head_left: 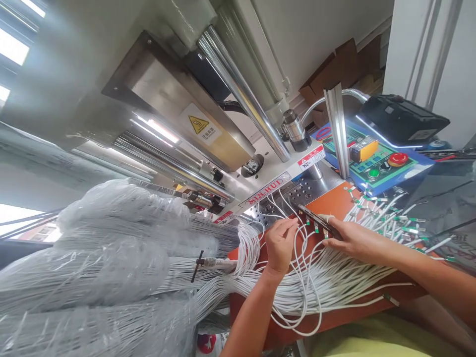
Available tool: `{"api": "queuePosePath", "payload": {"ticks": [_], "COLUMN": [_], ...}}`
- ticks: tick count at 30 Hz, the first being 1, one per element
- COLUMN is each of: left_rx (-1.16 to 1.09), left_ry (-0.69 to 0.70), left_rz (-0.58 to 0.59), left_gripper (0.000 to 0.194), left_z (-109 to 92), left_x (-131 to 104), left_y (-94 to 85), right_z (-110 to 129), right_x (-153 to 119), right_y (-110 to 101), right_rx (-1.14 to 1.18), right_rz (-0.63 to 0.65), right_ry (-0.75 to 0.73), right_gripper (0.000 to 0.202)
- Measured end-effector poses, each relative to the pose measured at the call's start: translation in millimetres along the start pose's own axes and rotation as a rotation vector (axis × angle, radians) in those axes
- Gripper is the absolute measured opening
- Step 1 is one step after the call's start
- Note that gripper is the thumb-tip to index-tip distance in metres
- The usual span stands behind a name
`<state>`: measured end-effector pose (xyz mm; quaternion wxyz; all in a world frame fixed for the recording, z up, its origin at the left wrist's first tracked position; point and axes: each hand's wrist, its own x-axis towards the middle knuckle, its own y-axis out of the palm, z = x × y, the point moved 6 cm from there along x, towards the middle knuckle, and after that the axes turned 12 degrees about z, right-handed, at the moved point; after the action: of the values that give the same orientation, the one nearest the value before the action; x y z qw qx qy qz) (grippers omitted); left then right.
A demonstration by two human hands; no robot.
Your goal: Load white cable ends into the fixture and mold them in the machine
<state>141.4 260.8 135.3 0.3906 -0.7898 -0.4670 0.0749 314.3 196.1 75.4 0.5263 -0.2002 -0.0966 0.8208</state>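
Head view shows the left hand (280, 243) pinching a white cable (297, 248) just beside the dark fixture strip (316, 220), whose long axis runs diagonally under the right hand (351, 238), fingers pressed on it, above the orange surface (334, 201).

Forearms cut off by bottom and right edges; control panel (375, 161) partly hidden behind aluminium rail (338, 131); panel labels illegible.

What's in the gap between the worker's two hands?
In the head view, thin white cables with green-tipped ends cross the orange board between the left hand and right hand.
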Motion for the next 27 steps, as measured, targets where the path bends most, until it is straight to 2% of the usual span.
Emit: {"api": "queuePosePath", "payload": {"ticks": [5, 8, 14, 18, 27], "left_rx": [0.042, 0.094, 0.098, 0.097, 0.105], "left_ry": [0.018, 0.002, 0.004, 0.035, 0.099], "left_rz": [0.097, 0.116, 0.105, 0.11, 0.093], "left_gripper": [0.009, 0.011, 0.012, 0.013, 0.014], "left_z": [11.7, 19.9, 27.6, 27.2, 23.8], "left_x": [12.8, 17.3, 17.9, 17.3, 15.4], "left_y": [17.3, 23.5, 25.4, 26.9, 27.6], "right_z": [-1.4, -1.0, -4.4, -0.2, 4.5], "right_x": [-0.5, -0.6, 0.9, -1.0, -3.7], "right_y": [-2.0, -1.8, 0.3, -1.4, -4.9], "right_rx": [0.038, 0.043, 0.043, 0.076, 0.065], "right_rz": [-0.003, 0.009, 0.026, 0.039, 0.059], "right_ry": [-0.014, -0.028, -0.021, -0.042, -0.027], "right_gripper": [0.052, 0.048, 0.043, 0.046, 0.034]}}
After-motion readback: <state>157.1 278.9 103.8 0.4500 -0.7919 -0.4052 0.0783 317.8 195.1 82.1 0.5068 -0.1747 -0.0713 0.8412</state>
